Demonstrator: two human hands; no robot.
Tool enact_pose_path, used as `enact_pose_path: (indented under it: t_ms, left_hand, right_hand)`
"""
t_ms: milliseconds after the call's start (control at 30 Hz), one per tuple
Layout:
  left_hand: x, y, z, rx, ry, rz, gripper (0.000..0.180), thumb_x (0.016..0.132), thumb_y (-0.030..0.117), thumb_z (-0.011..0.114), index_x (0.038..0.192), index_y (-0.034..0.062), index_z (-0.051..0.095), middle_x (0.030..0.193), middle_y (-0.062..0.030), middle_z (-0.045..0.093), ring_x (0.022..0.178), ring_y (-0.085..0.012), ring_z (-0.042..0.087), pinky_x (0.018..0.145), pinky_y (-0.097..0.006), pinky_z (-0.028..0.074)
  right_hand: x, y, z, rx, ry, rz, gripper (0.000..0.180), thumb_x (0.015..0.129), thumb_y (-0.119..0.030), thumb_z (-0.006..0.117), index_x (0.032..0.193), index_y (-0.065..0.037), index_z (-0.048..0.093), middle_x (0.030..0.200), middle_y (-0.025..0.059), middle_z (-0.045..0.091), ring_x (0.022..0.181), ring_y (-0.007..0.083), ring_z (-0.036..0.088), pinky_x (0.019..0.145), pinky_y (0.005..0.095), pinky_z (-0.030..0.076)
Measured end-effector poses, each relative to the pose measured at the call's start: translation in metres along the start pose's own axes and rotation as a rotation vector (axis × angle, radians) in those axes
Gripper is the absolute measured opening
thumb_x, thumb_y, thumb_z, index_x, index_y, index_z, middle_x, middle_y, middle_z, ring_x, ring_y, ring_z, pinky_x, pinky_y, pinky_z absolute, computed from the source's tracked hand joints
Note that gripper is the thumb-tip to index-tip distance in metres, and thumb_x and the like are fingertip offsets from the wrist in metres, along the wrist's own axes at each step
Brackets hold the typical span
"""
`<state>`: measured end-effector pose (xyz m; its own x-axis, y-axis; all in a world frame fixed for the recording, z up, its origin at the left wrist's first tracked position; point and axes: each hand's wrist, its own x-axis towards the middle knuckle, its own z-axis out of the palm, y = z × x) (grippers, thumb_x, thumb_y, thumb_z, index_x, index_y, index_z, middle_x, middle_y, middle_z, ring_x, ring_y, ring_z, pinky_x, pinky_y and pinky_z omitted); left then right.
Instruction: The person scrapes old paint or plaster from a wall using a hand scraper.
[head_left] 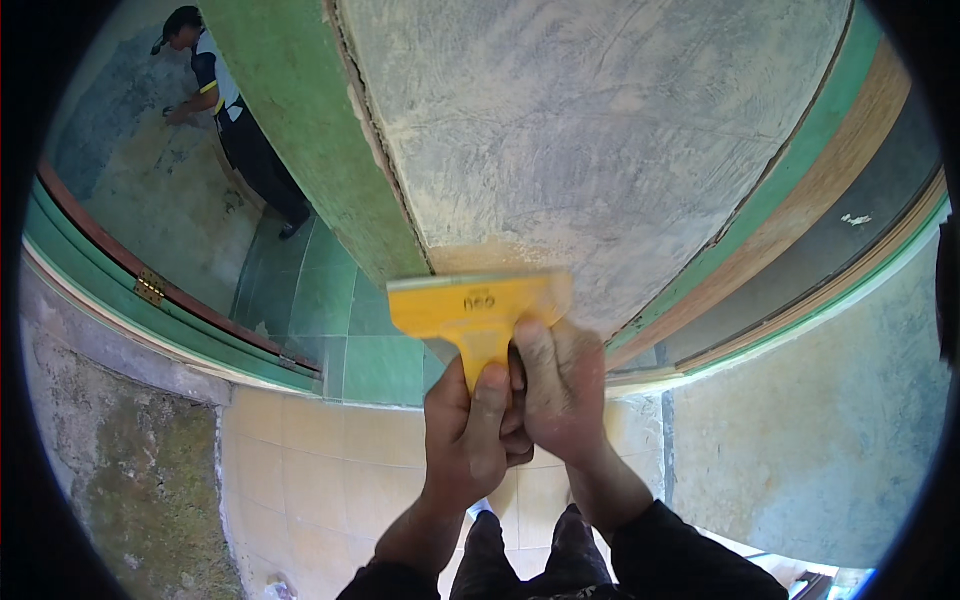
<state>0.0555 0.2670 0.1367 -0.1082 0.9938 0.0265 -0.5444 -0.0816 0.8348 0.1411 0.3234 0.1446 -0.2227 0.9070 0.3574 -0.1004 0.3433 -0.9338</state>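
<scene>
A wide yellow plastic scraper (470, 310) is pressed with its blade edge against a grey, scraped wall surface (600, 130). My left hand (468, 432) wraps the scraper's handle from below, thumb lying up along it. My right hand (558, 385) grips the same handle beside and over the left one. Both forearms in dark sleeves come up from the lower edge. Pale dust marks the wall just above the blade.
A green painted strip (300, 120) borders the grey wall on the left, with cracked paint along the joint. Another person (230, 110) works on a wall at the far upper left. Green floor tiles (330, 300), yellow tiles (320, 470) and a brown door frame (150, 285) lie below.
</scene>
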Motion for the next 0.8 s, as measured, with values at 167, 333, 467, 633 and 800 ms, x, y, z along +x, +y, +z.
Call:
enact_pose_path:
  t_ms: [167,333,467,633,800]
  left_hand:
    - [-0.007,-0.005,0.001,0.06,0.091,0.006,0.025,0.098,0.031,0.041,0.093,0.0062,0.044,0.059,0.0046,0.036,0.043,-0.0011,0.027,0.037,-0.018,0.021]
    - [-0.007,0.008,0.009,0.005,0.04,-0.03,0.028,0.097,0.033,0.042,0.092,0.0058,0.044,0.058,0.0041,0.035,0.043,-0.0014,0.027,0.036,-0.019,0.021]
    - [-0.004,0.012,0.007,0.03,0.068,-0.05,0.029,0.097,0.034,0.043,0.092,0.0053,0.044,0.058,0.0043,0.035,0.043,-0.0016,0.027,0.037,-0.019,0.021]
    - [-0.006,0.011,0.01,0.006,0.051,-0.06,0.029,0.097,0.034,0.043,0.093,0.0051,0.044,0.059,0.0043,0.035,0.044,-0.0018,0.028,0.037,-0.019,0.022]
    - [-0.006,0.018,0.011,0.056,0.041,-0.049,0.029,0.097,0.034,0.043,0.092,0.0054,0.044,0.059,0.0045,0.036,0.044,-0.0016,0.028,0.038,-0.019,0.022]
  right_hand:
    - [-0.007,0.01,0.0,-0.117,0.017,-0.085,0.026,0.092,-0.015,0.048,0.074,0.002,0.053,0.054,0.0141,0.051,0.043,0.0254,0.049,0.042,0.0329,0.038]
    - [-0.005,-0.006,-0.005,-0.031,-0.054,0.086,0.026,0.093,-0.015,0.047,0.075,0.002,0.054,0.057,0.0155,0.053,0.048,0.0272,0.053,0.046,0.0347,0.04]
    - [-0.001,-0.006,-0.002,-0.029,-0.046,0.063,0.026,0.093,-0.015,0.046,0.077,0.003,0.054,0.058,0.0156,0.053,0.048,0.0268,0.053,0.047,0.0339,0.04]
    - [-0.003,-0.007,-0.003,0.019,-0.036,0.108,0.026,0.094,-0.015,0.044,0.078,0.003,0.054,0.057,0.0146,0.052,0.047,0.0247,0.051,0.046,0.0336,0.04]
    - [0.006,-0.029,-0.001,0.042,-0.017,0.076,0.026,0.093,-0.014,0.044,0.076,0.003,0.055,0.055,0.0141,0.05,0.045,0.024,0.05,0.045,0.0338,0.039]
